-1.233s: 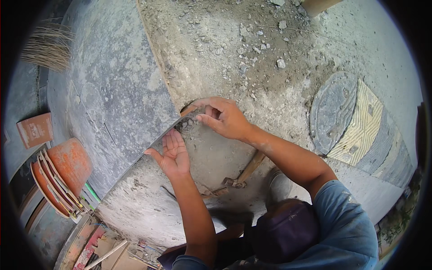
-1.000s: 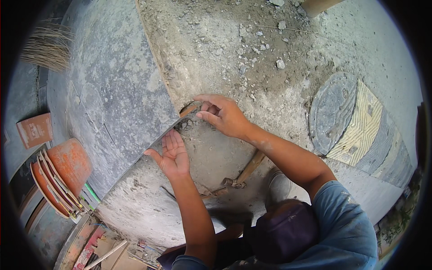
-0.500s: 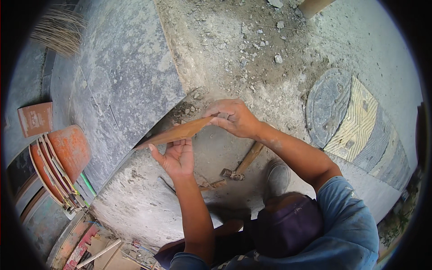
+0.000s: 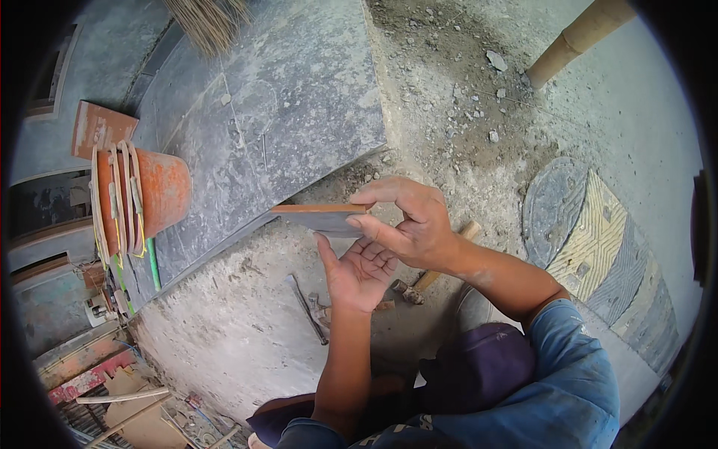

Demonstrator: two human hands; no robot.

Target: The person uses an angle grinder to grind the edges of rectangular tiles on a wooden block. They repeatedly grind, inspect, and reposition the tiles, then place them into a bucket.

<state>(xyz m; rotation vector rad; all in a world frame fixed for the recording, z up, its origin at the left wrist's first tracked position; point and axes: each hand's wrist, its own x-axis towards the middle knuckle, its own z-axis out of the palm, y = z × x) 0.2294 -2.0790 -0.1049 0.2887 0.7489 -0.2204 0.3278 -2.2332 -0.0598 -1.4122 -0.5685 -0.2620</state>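
Note:
A thin tile [image 4: 318,221] with a grey face and an orange-brown edge is pinched at its right end between the thumb and fingers of my right hand [image 4: 419,224]. My left hand [image 4: 359,273] is open, palm up, just below the tile. Its thumb tip is at the tile's lower edge; whether it touches I cannot tell. Past the tile's left end rises the edge of a grey, dusty slab [image 4: 299,105]. Beneath my right forearm lies a hammer [image 4: 428,279] with a wooden handle, partly hidden. A flat metal chisel-like bar [image 4: 307,308] rests left of my left wrist.
Orange buckets [image 4: 166,191] lie on their side at the left, near a reddish tile [image 4: 103,129]. A stick broom [image 4: 209,26] is at the far left, a bamboo pole [image 4: 576,41] at the far right. Rubble [image 4: 464,105] covers the ground. Patterned paving [image 4: 591,224] runs along the right.
The tile has turned, its brown face giving way to the grey one and a narrow edge. My left hand has left its underside. The whole view has shifted, showing more at the left.

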